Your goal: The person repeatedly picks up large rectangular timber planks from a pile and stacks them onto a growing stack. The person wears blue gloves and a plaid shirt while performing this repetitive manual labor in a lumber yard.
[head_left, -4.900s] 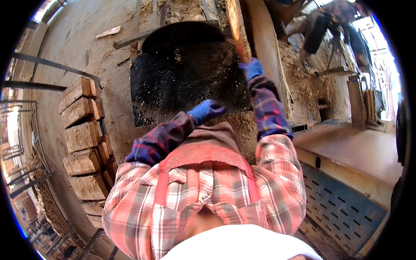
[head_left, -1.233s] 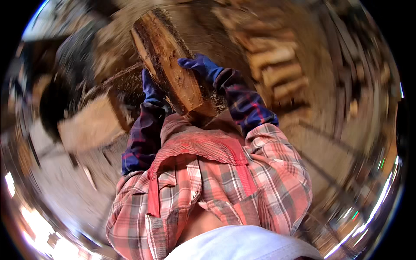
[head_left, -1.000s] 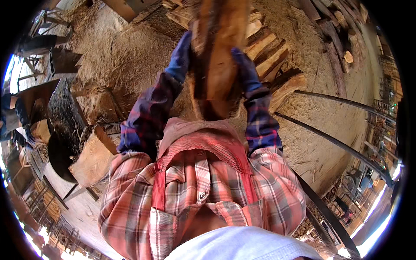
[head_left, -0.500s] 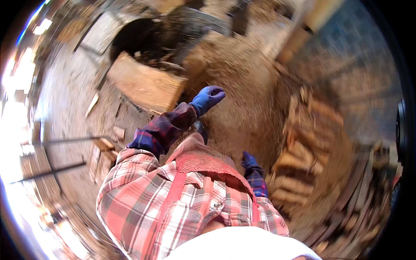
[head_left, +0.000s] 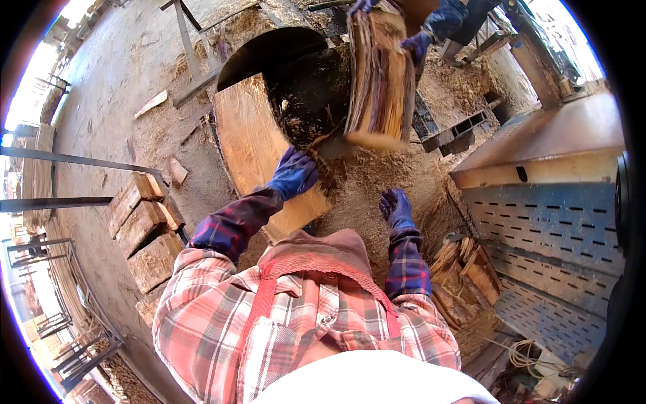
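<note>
My left hand (head_left: pixel 294 175), in a blue glove, is closed at the right edge of a thick, curved wood slab (head_left: pixel 252 128), its fingers bent over that edge. The slab lies tilted in front of me, its pale sawn face up. My right hand (head_left: pixel 396 207), also gloved in blue, hangs over the sawdust floor with its fingers loosely bent and apart, holding nothing. At the far side, another person's gloved hands (head_left: pixel 418 44) hold a bark-edged log piece (head_left: pixel 380 81) upright. Beyond the slab is a round, dark metal container (head_left: pixel 269 54).
A metal machine with a slotted blue panel (head_left: pixel 545 222) stands at the right. Split wood pieces (head_left: pixel 464 276) are stacked near its base, beside a coil of cord (head_left: pixel 528 353). At left are wood blocks (head_left: pixel 145 225) and long metal bars (head_left: pixel 74 202). Sawdust covers the floor (head_left: pixel 377 178).
My left hand has come onto the slab's edge from the gap beside it. My right hand has reached forward. The view has turned, and the other person's hands with the log piece now show.
</note>
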`<state>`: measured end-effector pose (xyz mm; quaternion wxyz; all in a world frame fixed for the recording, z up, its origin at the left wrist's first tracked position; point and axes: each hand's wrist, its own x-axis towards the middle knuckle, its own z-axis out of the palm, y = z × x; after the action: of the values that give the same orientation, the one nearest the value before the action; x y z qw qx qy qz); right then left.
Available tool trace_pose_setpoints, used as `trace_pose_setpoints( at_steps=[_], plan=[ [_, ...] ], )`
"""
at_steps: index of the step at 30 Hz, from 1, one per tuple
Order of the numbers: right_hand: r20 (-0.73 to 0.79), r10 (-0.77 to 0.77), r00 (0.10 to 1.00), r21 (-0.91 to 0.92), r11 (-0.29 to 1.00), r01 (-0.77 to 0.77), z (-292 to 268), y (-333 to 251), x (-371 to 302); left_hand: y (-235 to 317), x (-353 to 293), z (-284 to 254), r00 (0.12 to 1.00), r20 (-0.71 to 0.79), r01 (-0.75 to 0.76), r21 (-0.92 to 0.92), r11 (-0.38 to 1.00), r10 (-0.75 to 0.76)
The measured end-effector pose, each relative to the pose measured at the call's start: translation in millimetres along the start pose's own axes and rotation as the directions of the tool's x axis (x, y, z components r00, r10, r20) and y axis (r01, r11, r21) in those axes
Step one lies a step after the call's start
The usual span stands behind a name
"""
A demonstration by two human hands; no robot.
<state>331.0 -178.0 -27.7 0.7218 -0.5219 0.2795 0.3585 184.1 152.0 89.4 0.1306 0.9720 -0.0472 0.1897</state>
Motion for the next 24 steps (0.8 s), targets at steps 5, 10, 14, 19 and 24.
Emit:
trace_pose_setpoints(
  at_steps=[5,10,14,19,24],
  plan=[
    [0.168,-0.087,0.982,0.220,0.974,0.048,56,-65,27,-11,64,20,0.789,0.101,0.599,-0.348,0.721,-0.606],
    [0.287,-0.150,0.946,0.286,0.956,0.065,91,-85,65,-21,151,85,0.688,0.204,0.506,-0.823,0.258,-0.697],
    [0.495,-0.140,0.857,0.309,0.951,-0.024,97,-71,56,-39,182,99,0.622,0.490,0.645,-0.762,0.045,-0.611],
    [0.647,0.027,0.762,0.114,0.985,-0.132,108,-74,-9,-33,178,37,0.668,0.638,0.672,-0.739,-0.059,-0.384],
    [0.758,-0.039,0.651,0.154,0.981,-0.120,127,-99,-25,20,111,-60,0.512,0.707,0.822,-0.568,0.039,-0.488]
  ],
)
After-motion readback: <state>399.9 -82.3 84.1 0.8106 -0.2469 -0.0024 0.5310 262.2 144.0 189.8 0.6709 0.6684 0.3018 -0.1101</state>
